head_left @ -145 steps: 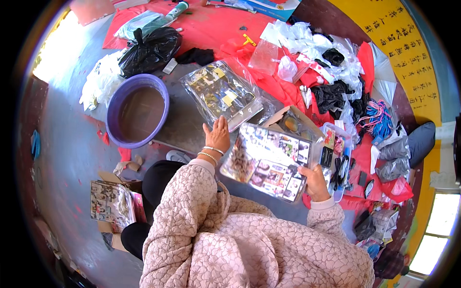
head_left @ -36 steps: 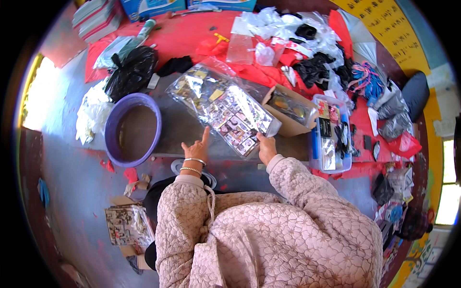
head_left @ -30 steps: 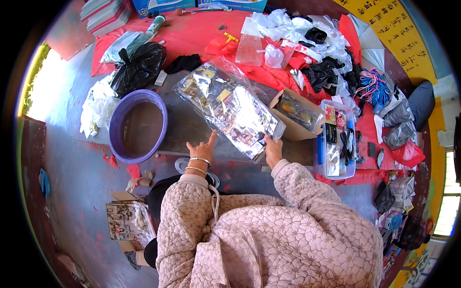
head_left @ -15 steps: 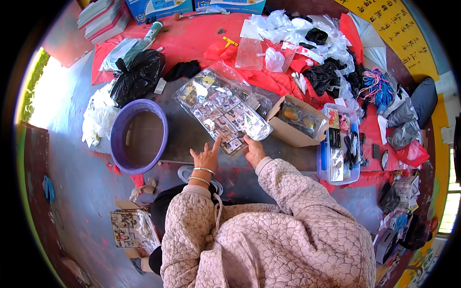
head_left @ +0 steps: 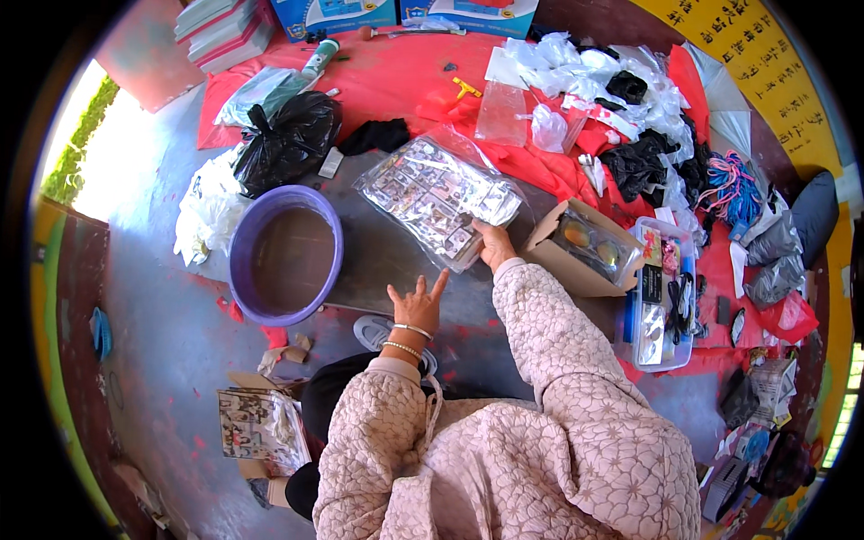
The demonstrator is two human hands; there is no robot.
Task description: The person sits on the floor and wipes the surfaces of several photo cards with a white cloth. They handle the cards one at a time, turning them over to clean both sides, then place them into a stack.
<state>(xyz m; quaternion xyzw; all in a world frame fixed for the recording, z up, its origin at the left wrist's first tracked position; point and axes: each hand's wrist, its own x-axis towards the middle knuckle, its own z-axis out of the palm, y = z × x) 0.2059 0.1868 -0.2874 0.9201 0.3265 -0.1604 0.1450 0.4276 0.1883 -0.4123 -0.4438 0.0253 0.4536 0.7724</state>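
A clear plastic bag (head_left: 441, 189) of flat printed picture sheets lies slantwise on the dark tabletop in front of me. My right hand (head_left: 493, 246) grips its near right corner, thumb on top and the other fingers partly hidden. My left hand (head_left: 418, 306) hovers just short of the bag, touching nothing, its fingers spread. Right of the bag stands an open cardboard box (head_left: 583, 247) with tinted round lenses, like sunglasses, in clear wrap.
A purple basin (head_left: 335, 261) stands at left, beside a black plastic bag (head_left: 288, 144). A clear bin (head_left: 664, 355) of small goods sits at right. Crumpled plastic bags (head_left: 576, 72) cover the far right of the red cloth. A carton with printed sheets (head_left: 247, 427) is low at left.
The bag of sheets has turned and lies flatter, showing more of its face. My right hand has moved up its right edge; my left hand has come away from its near edge.
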